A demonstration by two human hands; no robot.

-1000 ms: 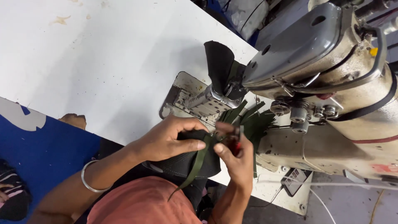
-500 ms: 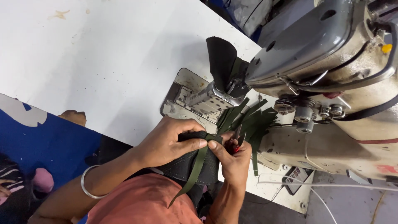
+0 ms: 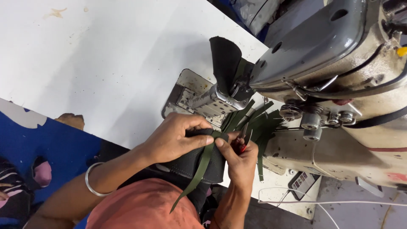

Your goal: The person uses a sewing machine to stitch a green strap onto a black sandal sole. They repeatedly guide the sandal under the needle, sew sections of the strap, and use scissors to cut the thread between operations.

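Observation:
My left hand (image 3: 176, 138) grips a black fabric piece (image 3: 199, 163) with a dark green strap (image 3: 199, 167) lying across it and hanging down toward my lap. My right hand (image 3: 241, 163) pinches the strap's upper end with thumb and forefinger and also holds small red-handled thread snips (image 3: 242, 140), blades pointing up. Both hands meet just in front of the sewing machine's bed (image 3: 199, 99). Several more green straps (image 3: 258, 123) fan out beside the machine, right behind my hands.
A large grey and cream industrial sewing machine (image 3: 339, 72) fills the right side, with a black fabric piece (image 3: 224, 59) standing under its arm. The white table (image 3: 93, 63) spreads to the left. A white cable (image 3: 322, 201) and a small control box (image 3: 302, 183) lie at the lower right.
My hands have stayed by the machine bed with the fabric and strap. The right thumb and finger have closed in on the strap's end beside the left hand.

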